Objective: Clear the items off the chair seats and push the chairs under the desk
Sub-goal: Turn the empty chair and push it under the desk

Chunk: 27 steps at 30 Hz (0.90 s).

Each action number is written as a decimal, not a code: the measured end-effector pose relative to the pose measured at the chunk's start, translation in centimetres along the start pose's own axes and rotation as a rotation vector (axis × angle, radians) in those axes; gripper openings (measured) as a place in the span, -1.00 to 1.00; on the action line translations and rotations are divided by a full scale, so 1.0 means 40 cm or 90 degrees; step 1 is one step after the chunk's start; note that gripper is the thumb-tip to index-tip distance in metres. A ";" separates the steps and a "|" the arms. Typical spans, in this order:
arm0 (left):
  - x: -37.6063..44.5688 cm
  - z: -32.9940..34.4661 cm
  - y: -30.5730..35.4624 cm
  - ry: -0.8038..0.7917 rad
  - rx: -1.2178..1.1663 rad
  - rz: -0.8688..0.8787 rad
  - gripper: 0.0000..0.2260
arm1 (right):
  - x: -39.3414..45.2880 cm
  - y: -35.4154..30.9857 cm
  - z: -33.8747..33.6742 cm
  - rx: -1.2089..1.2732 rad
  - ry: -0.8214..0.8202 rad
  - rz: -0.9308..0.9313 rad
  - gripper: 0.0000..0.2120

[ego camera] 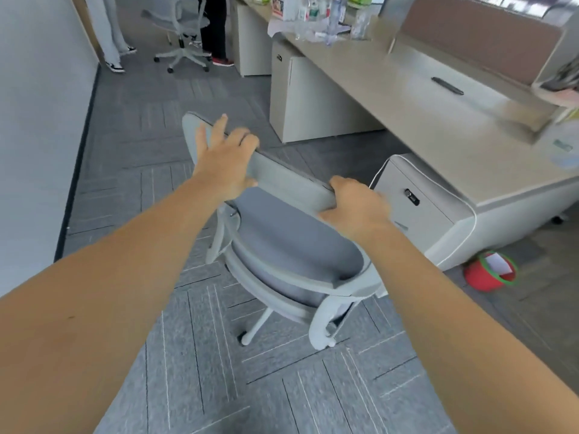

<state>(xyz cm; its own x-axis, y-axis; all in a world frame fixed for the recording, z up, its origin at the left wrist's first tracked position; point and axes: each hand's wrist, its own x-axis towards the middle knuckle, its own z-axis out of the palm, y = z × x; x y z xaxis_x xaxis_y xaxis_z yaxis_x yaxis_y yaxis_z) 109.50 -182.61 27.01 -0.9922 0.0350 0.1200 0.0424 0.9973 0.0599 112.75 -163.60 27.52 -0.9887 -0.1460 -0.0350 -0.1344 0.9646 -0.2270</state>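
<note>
Head view looks down on grey patterned carpet (282, 386) that fills most of the frame, with a white wall (37, 120) along the left edge. A long beige surface (438, 126) runs diagonally along the right side, with a brown divider panel (479, 36) behind it and a clutter of bottles and packets (316, 14) at its far end. A pale drawer cabinet (416, 208) stands under the near part of the surface, and another cabinet (313, 98) sits farther along.

Out on the carpet, apart from the surface and just beside the near cabinet, stands a grey office chair (297, 245); its seat cushion is bare and its backrest faces the camera. Both forearms reach out to that backrest. The left hand (225, 158) rests on the top edge near the left corner, its grip loose: two fingers spread flat and extended, the others curled over the rim, thumb below. The right hand (354, 205) has its grip closed around the top edge near the right corner, fingers wrapped over the far side.

A second grey chair (181, 29) stands far back by two people's legs. A small red bin (488, 272) with a green rim and white paper inside sits on the floor beside the near cabinet. A dark slim object (446, 85) lies on the surface; blur hides what it is.
</note>
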 end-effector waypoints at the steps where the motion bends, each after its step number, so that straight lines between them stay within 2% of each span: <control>1: 0.007 -0.005 0.010 0.001 0.009 0.022 -0.46 | -0.003 0.010 0.004 -0.016 0.017 -0.007 -0.86; 5: 0.016 -0.012 0.044 0.007 -0.058 0.077 -0.43 | 0.002 0.071 0.009 -0.062 0.061 -0.006 -0.70; 14: 0.029 0.027 0.122 0.079 -0.102 0.074 -0.45 | 0.068 0.176 -0.003 -0.110 0.108 0.002 -0.63; 18: 0.081 0.031 0.092 0.073 -0.059 0.051 -0.49 | 0.142 0.172 -0.008 -0.098 0.104 -0.013 -0.59; 22: 0.126 0.046 0.026 0.078 -0.022 0.003 -0.42 | 0.211 0.147 -0.005 -0.085 0.093 -0.036 -0.58; 27: 0.212 0.065 -0.026 0.104 -0.024 0.029 -0.40 | 0.309 0.119 -0.009 -0.079 0.092 -0.029 -0.58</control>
<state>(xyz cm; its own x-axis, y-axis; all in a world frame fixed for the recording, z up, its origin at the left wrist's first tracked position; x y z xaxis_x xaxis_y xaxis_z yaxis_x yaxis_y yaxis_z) 100.74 -183.17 25.37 -0.9571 0.0664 0.2821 0.0947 0.9916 0.0881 99.86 -160.75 26.38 -0.9794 -0.1659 0.1150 -0.1779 0.9786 -0.1031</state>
